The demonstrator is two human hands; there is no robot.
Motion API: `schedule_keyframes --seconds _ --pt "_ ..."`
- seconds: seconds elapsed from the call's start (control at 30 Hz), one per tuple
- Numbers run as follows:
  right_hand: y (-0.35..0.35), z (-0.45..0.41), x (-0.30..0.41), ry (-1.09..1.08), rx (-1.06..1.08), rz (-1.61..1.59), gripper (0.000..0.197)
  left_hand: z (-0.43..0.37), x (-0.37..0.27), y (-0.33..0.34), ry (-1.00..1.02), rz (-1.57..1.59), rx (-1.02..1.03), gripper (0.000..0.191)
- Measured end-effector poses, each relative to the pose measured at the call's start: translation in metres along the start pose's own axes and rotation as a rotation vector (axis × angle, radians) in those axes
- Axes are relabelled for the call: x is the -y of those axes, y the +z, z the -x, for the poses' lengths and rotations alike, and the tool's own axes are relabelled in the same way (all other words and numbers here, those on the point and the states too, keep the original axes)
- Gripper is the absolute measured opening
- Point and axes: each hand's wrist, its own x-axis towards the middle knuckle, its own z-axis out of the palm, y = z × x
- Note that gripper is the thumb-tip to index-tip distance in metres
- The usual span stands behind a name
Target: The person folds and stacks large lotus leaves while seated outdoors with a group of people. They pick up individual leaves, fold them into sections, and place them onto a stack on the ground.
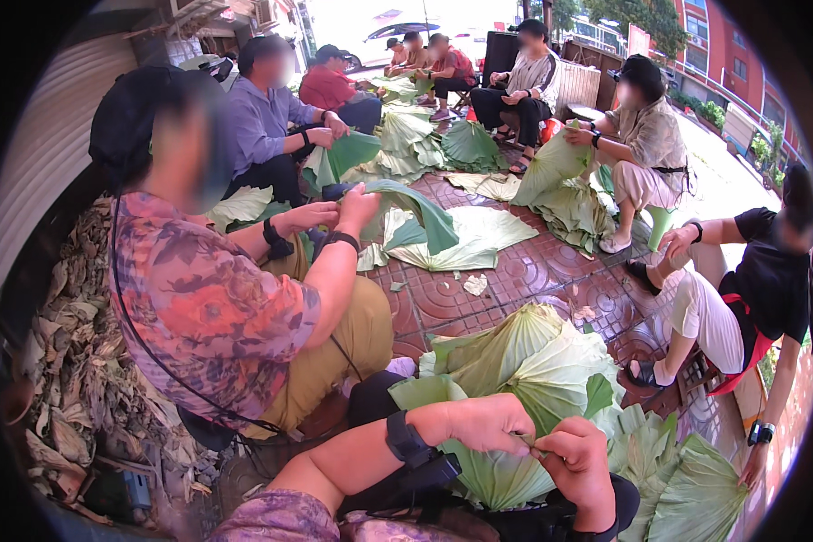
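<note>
Both my hands meet over my lap at the bottom centre. My left hand (491,423) pinches a small piece of leaf between thumb and fingers. Close against it on the right, my right hand (576,457) pinches the same small piece. Large pale green lotus leaves (535,359) lie in a layered heap beneath and beyond my hands, partly covered by them. A darker green leaf tip stands up just past my right hand. Dark bands are on both my wrists.
A person in a floral shirt (203,291) sits close at my left, holding a leaf (420,203). Dried leaves (74,379) are piled at far left. More leaves (698,488) lie at my right, touched by a seated person's hand. Several other people sit around the paved floor (447,298).
</note>
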Motion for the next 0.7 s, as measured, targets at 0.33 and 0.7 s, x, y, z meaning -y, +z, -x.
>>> schedule_keyframes --seconds 0.33,0.7 --pt "-0.010 -0.031 -0.007 0.190 0.182 0.208 0.015 -0.012 -0.008 -0.032 0.025 -0.391 -0.080 0.017" --pt "-0.004 -0.024 -0.014 0.191 0.158 0.158 0.019 -0.012 -0.004 -0.027 0.094 -0.399 -0.191 0.023"
